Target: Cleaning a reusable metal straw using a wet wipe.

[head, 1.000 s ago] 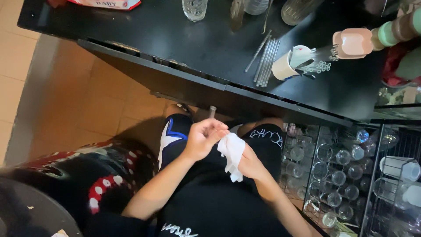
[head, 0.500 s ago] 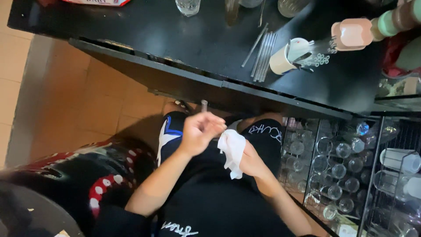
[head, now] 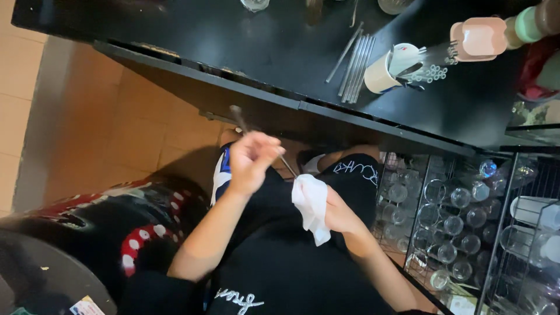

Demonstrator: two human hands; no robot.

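Note:
My left hand grips a thin metal straw that slants from upper left down to the right. Its lower end runs into a white cloth that my right hand holds bunched around it. Both hands hover over my lap, in front of the black counter's edge. On the counter lie several more metal straws in a row, beside a white cup with clear straws poking out.
A pink lidded container stands at the counter's right end. Wire racks of upturned glasses fill the shelf at the right. A black stool with red and white pattern is at my left, over an orange tiled floor.
My left hand has pulled the straw further out to the upper left, away from the cloth; more of the straw shows. My right hand keeps the cloth around its lower end.

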